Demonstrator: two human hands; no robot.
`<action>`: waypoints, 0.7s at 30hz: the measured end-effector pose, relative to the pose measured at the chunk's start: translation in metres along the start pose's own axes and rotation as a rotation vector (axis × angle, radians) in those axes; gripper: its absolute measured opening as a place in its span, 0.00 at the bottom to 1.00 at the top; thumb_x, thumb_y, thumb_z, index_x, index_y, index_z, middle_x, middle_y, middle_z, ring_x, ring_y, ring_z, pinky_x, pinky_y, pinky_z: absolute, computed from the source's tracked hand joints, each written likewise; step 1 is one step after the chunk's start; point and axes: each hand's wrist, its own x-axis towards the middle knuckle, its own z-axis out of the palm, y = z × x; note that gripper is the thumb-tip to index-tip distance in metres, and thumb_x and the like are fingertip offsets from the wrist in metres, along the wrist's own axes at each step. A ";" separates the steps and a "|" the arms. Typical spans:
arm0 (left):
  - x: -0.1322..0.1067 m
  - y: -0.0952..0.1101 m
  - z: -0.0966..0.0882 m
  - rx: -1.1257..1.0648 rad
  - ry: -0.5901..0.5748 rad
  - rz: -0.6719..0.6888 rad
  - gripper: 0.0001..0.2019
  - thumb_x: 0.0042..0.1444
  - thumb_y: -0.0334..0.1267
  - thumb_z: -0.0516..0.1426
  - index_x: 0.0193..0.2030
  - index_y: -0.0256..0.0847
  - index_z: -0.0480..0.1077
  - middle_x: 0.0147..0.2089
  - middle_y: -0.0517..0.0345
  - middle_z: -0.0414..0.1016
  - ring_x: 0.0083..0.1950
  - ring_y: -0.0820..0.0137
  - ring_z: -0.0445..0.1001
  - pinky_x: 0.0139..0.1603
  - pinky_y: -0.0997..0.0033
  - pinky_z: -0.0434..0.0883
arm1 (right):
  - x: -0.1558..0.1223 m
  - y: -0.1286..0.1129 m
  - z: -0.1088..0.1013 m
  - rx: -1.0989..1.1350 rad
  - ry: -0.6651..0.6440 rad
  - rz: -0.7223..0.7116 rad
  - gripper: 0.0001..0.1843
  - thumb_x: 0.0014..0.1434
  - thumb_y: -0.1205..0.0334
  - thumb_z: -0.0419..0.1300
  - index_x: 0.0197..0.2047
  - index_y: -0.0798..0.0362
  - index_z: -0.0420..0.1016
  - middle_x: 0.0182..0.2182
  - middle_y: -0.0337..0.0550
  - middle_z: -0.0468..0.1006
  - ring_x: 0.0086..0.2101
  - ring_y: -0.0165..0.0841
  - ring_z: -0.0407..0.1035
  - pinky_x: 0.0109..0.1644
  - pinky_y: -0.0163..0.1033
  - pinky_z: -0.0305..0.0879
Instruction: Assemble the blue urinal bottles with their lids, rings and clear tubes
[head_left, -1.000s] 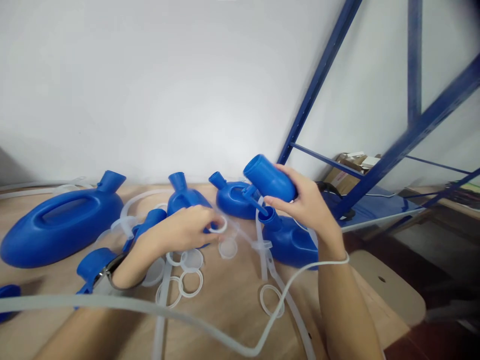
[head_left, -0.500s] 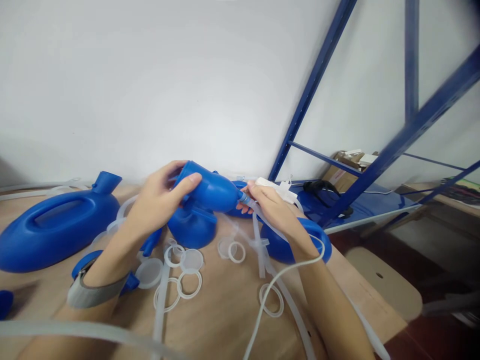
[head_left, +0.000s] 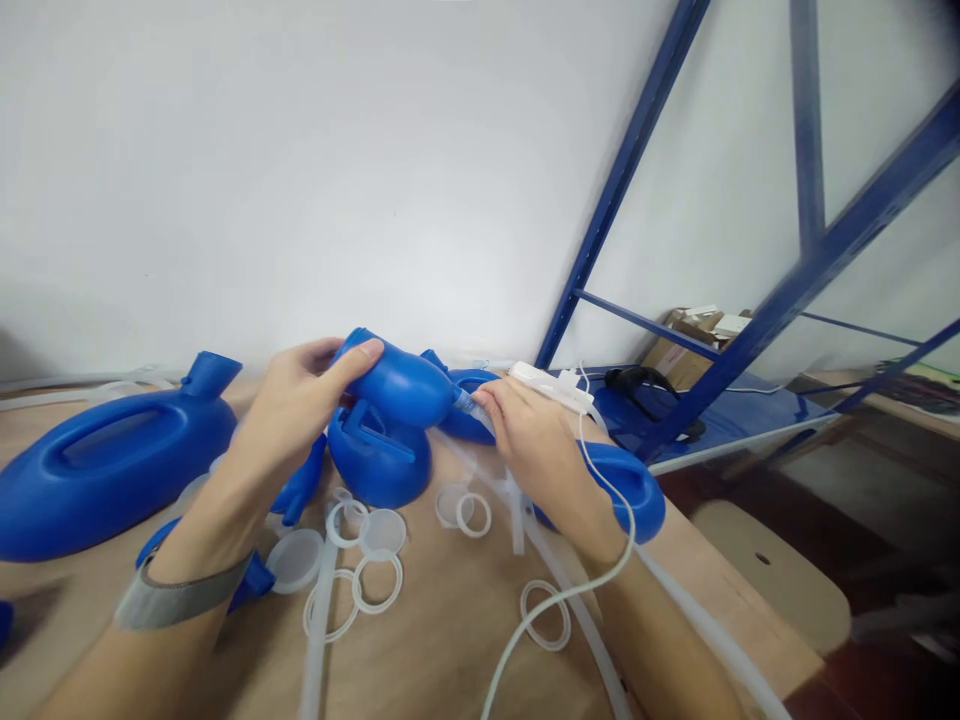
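Observation:
My left hand (head_left: 296, 400) is wrapped round the wide end of a blue plastic funnel-shaped cup (head_left: 409, 385), thumb on top. The cup lies tilted in the air, its narrow spout pointing right. At that spout, my right hand (head_left: 529, 435) pinches the end of a clear flexible tube (head_left: 471, 404); the tube end meets the spout, but how far it is pushed on is not clear. Just below the cup is another blue plastic piece (head_left: 382, 470) on the table. Beneath my right forearm lies a blue handled bottle (head_left: 641, 495), partly hidden.
A large blue handled bottle (head_left: 112, 475) lies at the left. White rings (head_left: 377, 582) and translucent discs (head_left: 296, 560) are scattered on the brown table (head_left: 435, 640). A white power strip (head_left: 551, 388) with a cable (head_left: 555, 600) sits behind my right hand. Blue shelf posts (head_left: 626, 180) stand at right.
Both hands have moved slightly left with the cup, which now tips a little more downward. The right fingers have closed around the tube close to the spout.

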 end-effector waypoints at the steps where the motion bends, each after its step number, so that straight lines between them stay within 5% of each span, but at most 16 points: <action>1: 0.001 -0.001 -0.001 -0.003 0.006 -0.003 0.23 0.50 0.64 0.69 0.39 0.45 0.83 0.37 0.54 0.84 0.43 0.55 0.82 0.39 0.63 0.80 | -0.002 -0.002 0.001 -0.092 0.020 -0.042 0.20 0.80 0.59 0.47 0.40 0.53 0.76 0.36 0.46 0.82 0.33 0.36 0.73 0.35 0.41 0.59; 9: -0.001 0.000 0.002 0.065 0.131 0.031 0.25 0.49 0.62 0.71 0.43 0.44 0.83 0.40 0.54 0.86 0.42 0.57 0.82 0.38 0.65 0.79 | 0.000 0.004 0.010 -0.338 -0.022 -0.296 0.16 0.79 0.65 0.48 0.46 0.56 0.78 0.38 0.48 0.83 0.34 0.37 0.76 0.34 0.42 0.60; 14: 0.000 0.000 0.009 -0.021 0.054 -0.052 0.27 0.45 0.57 0.73 0.46 0.39 0.82 0.42 0.51 0.87 0.41 0.56 0.83 0.36 0.65 0.78 | 0.003 0.014 0.006 -0.197 -0.102 -0.171 0.12 0.77 0.65 0.54 0.46 0.54 0.79 0.40 0.49 0.85 0.38 0.40 0.77 0.39 0.42 0.64; 21: -0.006 0.001 0.009 0.112 0.043 0.100 0.29 0.45 0.58 0.73 0.48 0.41 0.82 0.47 0.48 0.87 0.50 0.49 0.83 0.48 0.56 0.80 | 0.019 0.030 0.004 0.246 -0.308 0.067 0.19 0.76 0.64 0.50 0.34 0.51 0.76 0.32 0.43 0.81 0.33 0.36 0.72 0.40 0.41 0.61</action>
